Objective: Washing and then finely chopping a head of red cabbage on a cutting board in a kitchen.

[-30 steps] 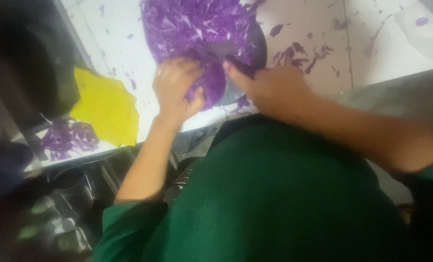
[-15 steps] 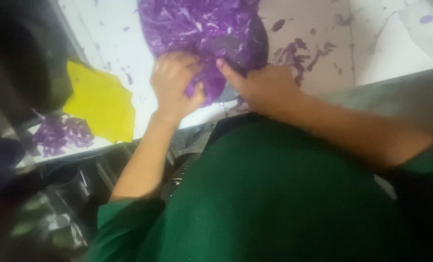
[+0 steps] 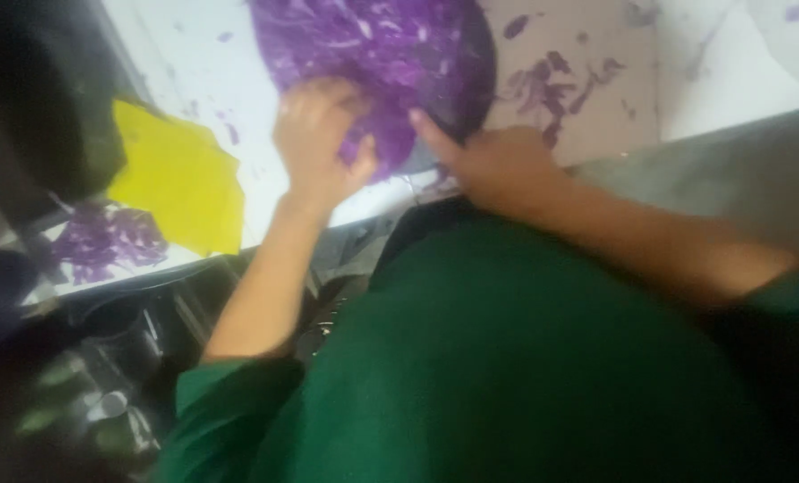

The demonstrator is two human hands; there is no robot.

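Note:
A big heap of shredded purple cabbage [image 3: 373, 45] lies on a white worktop [image 3: 203, 67]. My left hand [image 3: 314, 139] rests on the near left edge of the heap, fingers curled into the shreds. My right hand [image 3: 498, 165] sits at the heap's near right edge, index finger stretched toward a dark curved thing [image 3: 480, 80] along the heap's side, maybe a pan or blade; blur hides which. My green shirt [image 3: 525, 358] fills the lower frame.
A yellow cloth [image 3: 180, 174] lies at the worktop's left edge, with a small pile of purple shreds [image 3: 104, 241] beside it. Loose purple bits [image 3: 552, 85] dot a beige board to the right. Dark clutter sits below the counter at lower left.
Both hands stay at the heap's near edge, the left one working deeper into the shreds. The camera has shifted slightly, so the heap sits higher in view.

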